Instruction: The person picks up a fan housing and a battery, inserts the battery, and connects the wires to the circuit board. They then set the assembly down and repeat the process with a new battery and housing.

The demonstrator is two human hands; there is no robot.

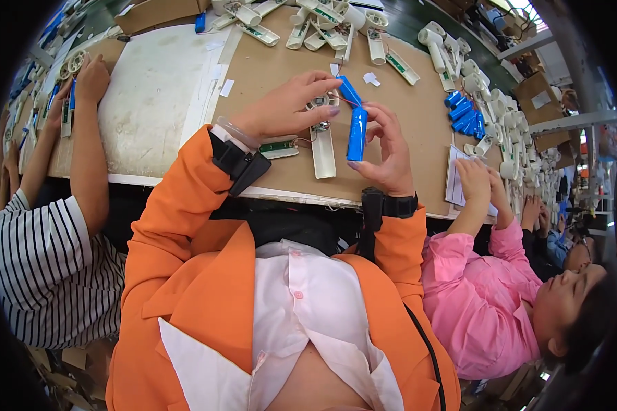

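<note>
My right hand grips a blue-wrapped battery pack, thumb at its lower end and fingers by its upper end. A second blue battery pack slants above it, touching or very close to the first. My left hand has its thumb and fingers apart; a fingertip touches the second pack's upper end. Thin red wires run near the packs. Beneath my hands lies a long off-white plastic half shell with a round head, partly hidden by my left fingers. Beside it rests another half shell with a green circuit board.
Off-white shells are heaped at the table's far edge, with more piled on the right. Several blue battery packs lie at the right. Brown board covers the table. Co-workers' hands are at left and right.
</note>
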